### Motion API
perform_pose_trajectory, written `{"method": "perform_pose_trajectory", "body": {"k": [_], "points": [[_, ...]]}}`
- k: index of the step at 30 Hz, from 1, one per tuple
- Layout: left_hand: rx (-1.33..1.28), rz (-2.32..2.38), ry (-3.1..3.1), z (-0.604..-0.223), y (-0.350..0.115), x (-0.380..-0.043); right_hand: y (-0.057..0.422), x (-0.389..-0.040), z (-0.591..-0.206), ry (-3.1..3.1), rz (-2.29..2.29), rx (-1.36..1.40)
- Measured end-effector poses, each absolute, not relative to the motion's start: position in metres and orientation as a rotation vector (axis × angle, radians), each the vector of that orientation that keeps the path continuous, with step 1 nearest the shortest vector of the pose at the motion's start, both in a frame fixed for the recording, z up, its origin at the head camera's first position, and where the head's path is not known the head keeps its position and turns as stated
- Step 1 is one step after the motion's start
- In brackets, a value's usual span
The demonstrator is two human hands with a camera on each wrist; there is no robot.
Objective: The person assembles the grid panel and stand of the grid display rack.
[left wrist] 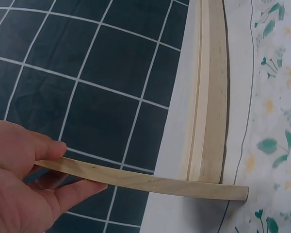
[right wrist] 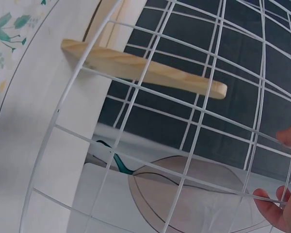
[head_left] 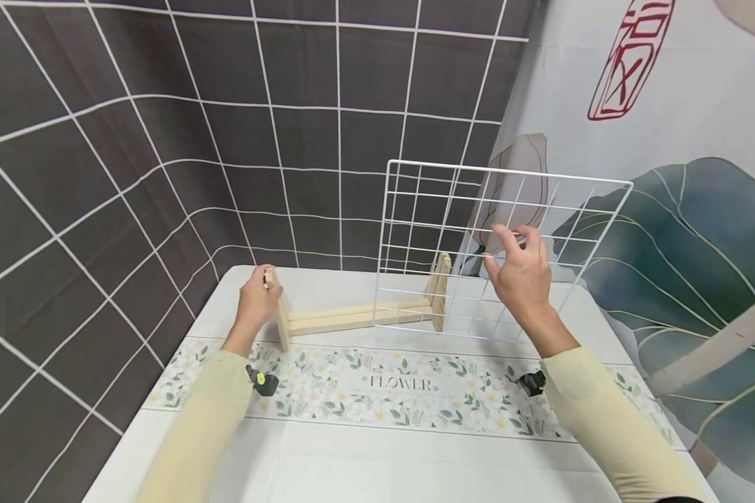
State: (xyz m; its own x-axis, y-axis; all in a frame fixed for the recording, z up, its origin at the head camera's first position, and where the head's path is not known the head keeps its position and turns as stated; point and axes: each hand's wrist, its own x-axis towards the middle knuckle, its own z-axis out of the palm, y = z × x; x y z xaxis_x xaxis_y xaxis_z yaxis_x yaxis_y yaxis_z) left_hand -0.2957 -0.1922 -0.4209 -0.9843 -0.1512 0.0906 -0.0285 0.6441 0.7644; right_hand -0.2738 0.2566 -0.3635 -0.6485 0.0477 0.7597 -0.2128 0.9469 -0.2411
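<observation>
A light wooden stand [head_left: 352, 321], a long rail joining two upright end boards, is on the table. My left hand [head_left: 256, 300] pinches the top of its left end board [left wrist: 150, 183] between thumb and fingers. A white wire grid panel [head_left: 509, 172] is held up, tilted, by my right hand [head_left: 523, 274]. In the right wrist view, the fingers [right wrist: 267, 203] curl round wires of the panel. Through the mesh shows the stand's right end board [right wrist: 177, 78]; whether the panel touches it I cannot tell.
The white table [head_left: 327, 454] has a flower-printed band [head_left: 377, 398] running across it. Behind and to the left hangs a dark cloth [head_left: 302, 77] with white grid lines. A pale cloth [head_left: 560, 91] with large leaf prints hangs at the right.
</observation>
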Motion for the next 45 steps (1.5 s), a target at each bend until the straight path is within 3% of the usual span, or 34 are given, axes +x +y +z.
{"method": "perform_pose_trajectory", "body": {"k": [29, 45], "points": [[-0.008, -1.288, -2.75, -0.421, -0.126, -0.322, 0.256, -0.269, -0.366, -2.235, 0.393, 0.118], [-0.057, -1.244, -2.764, -0.422, -0.103, -0.32, 0.256, -0.268, -0.365, -2.249, 0.381, 0.119]]}}
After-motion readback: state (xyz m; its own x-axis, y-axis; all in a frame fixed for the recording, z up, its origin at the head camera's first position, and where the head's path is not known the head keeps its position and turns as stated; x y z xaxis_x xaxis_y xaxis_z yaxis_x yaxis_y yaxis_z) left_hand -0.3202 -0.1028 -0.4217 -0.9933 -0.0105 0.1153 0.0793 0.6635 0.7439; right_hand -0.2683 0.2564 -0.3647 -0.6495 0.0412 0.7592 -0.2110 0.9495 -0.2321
